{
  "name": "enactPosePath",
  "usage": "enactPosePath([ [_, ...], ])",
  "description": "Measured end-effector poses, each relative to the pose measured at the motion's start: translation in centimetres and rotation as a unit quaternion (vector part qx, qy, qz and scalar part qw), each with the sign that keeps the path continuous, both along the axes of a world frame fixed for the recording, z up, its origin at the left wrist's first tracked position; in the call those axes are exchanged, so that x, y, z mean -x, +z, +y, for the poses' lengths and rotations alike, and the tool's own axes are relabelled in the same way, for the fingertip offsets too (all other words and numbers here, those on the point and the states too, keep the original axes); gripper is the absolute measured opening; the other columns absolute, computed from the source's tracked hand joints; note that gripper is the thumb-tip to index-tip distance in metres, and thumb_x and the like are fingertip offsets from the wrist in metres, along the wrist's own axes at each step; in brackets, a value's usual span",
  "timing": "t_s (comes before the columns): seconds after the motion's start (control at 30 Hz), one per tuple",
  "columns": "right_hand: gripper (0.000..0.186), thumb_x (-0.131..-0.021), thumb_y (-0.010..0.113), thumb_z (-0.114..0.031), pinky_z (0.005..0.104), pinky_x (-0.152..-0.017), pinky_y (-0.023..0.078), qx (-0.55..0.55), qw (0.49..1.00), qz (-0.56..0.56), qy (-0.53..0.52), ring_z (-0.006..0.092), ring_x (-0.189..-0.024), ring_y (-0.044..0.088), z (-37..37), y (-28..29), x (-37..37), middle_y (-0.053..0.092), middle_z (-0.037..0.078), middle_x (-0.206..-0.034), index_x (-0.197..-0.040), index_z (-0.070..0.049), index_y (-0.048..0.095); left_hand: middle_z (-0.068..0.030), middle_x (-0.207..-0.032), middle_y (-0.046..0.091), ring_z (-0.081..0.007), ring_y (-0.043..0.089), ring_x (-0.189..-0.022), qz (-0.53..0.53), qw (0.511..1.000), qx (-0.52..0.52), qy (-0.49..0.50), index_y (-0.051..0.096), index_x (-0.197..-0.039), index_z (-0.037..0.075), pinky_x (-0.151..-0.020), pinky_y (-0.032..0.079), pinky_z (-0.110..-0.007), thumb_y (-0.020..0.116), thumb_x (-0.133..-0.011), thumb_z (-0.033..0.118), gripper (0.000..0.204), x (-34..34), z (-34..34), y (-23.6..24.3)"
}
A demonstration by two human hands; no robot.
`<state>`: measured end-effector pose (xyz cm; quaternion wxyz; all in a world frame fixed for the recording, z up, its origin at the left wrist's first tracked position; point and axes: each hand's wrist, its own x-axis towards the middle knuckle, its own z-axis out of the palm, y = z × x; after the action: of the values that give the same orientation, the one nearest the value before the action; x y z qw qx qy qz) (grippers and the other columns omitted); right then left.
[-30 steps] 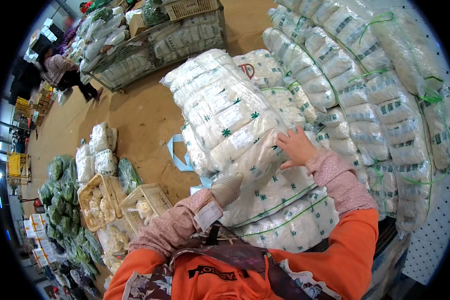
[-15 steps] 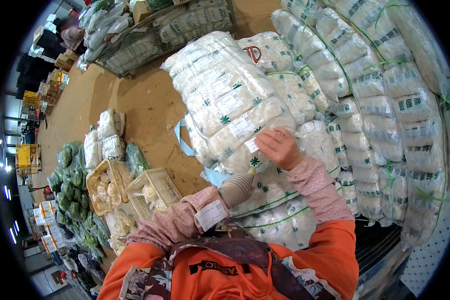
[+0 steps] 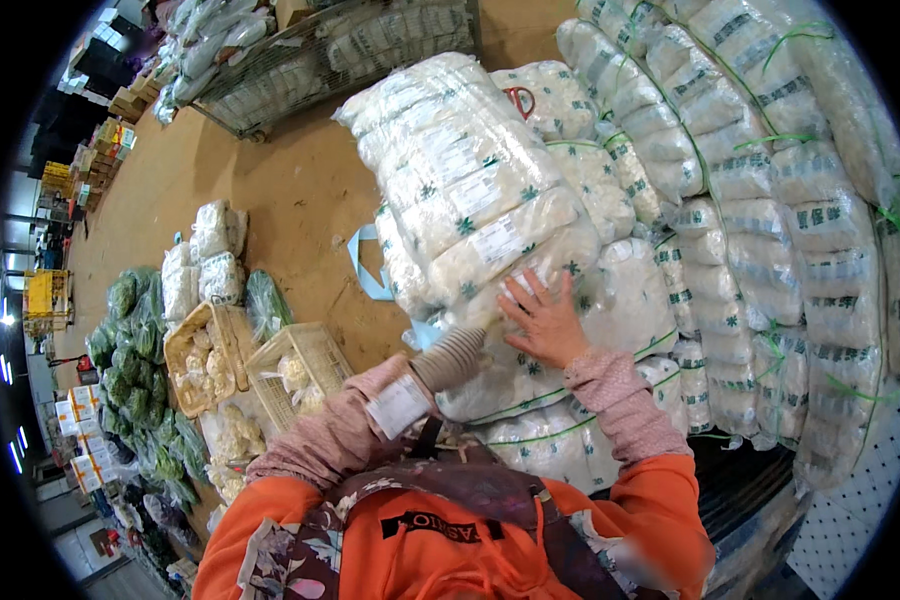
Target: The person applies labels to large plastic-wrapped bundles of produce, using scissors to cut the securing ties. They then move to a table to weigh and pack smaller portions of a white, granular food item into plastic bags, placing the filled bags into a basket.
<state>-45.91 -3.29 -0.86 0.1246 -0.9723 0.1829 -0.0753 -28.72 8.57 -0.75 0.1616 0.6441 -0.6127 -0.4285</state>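
Observation:
A large clear-wrapped bundle of white packs (image 3: 440, 150), with green printed marks and paper labels, lies on other white bundles in front of me. My right hand (image 3: 538, 320) rests on its near end, fingers spread. My left hand (image 3: 448, 358), in a striped glove, is beside it at the bundle's near-left corner; its fingertips are hard to make out. A label (image 3: 397, 405) is stuck on my left sleeve. Pale blue straps (image 3: 370, 280) stick out at the bundle's left. Red-handled scissors (image 3: 520, 100) lie on the bundle behind.
Tall stacks of tied bundles (image 3: 820, 260) fill the right. A wire trolley (image 3: 270, 90) of packs stands at the back. On the left are plastic crates (image 3: 290, 380) of pale produce, bagged greens (image 3: 130, 380), stacked white packs (image 3: 200, 270) and, farther off, a yellow rack (image 3: 45, 295).
My right hand has moved down and left and now lies spread; half a second ago it held a small white label. The walking person at the upper left is no longer clearly visible.

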Motion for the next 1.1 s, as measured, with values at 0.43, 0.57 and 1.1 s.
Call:
enactPosePath([
  [0.43, 0.010, -0.087, 0.058, -0.011, 0.0170, -0.046, 0.040, -0.796, 0.451, -0.306, -0.264, 0.0031, -0.050, 0.046, 14.8, 6.8, -7.7, 0.057, -0.002, -0.068, -0.093, -0.004, 0.061, -0.0036, -0.097, 0.054, -0.0125, 0.054, -0.092, 0.434, 0.856, 0.081, 0.270, 0.032, -0.134, 0.004, -0.083, 0.045, -0.028, 0.066, -0.075, 0.003, 0.068, -7.0, 10.0, 9.2],
  [0.57, 0.010, -0.087, 0.058, -0.012, 0.0151, -0.043, 0.036, -0.771, 0.446, -0.355, -0.284, 0.0012, -0.049, 0.044, 16.6, 9.1, -10.0, 0.057, -0.004, -0.068, -0.094, -0.005, 0.061, -0.0079, -0.113, 0.057, -0.0141, 0.054, -0.102, 0.539, 0.824, -0.103, 0.137, 0.038, -0.130, 0.002, -0.087, 0.045, -0.030, 0.068, -0.073, 0.004, 0.064, -10.8, 14.1, 7.6],
  [1.1, 0.024, -0.090, 0.054, -0.023, 0.0199, -0.050, 0.040, -0.682, 0.609, -0.274, -0.297, 0.0049, -0.059, 0.049, 30.8, 8.6, -21.9, 0.059, -0.002, -0.079, -0.105, -0.004, 0.057, -0.0075, -0.101, 0.060, -0.0158, 0.057, -0.089, 0.358, 0.863, 0.111, 0.337, 0.057, -0.110, 0.001, -0.078, 0.048, -0.029, 0.063, -0.081, 0.014, 0.033, -29.9, 23.4, 9.5],
])
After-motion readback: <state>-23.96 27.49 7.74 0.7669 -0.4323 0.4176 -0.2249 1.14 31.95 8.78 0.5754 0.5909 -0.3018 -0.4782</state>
